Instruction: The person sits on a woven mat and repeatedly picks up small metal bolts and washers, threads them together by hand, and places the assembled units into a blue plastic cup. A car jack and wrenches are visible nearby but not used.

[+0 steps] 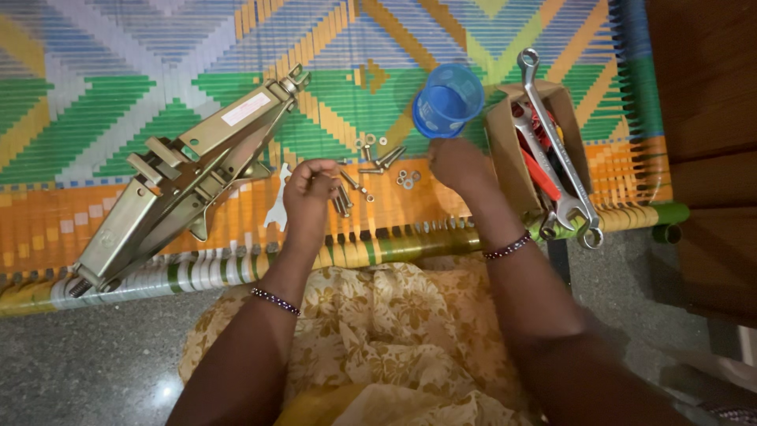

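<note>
My left hand (309, 188) is curled over the woven surface, fingers bent together; whether it pinches a small part I cannot tell. Just right of it lie several loose bolts (344, 197), with more bolts (382, 160) and small washers (407, 178) scattered beyond. My right hand (457, 162) is closed and rests near the base of a tipped blue plastic cup (447, 99); its fingers are hidden from me. A metal scissor jack (185, 170) lies folded to the left of my left hand.
A brown cardboard box (505, 150) at the right holds several wrenches (556, 142) and a red-handled tool (540, 175). The colourful woven cot (118, 71) has a wrapped front rail (236, 268). Dark wooden furniture (710, 118) stands at the right, grey stone floor (79, 363) below.
</note>
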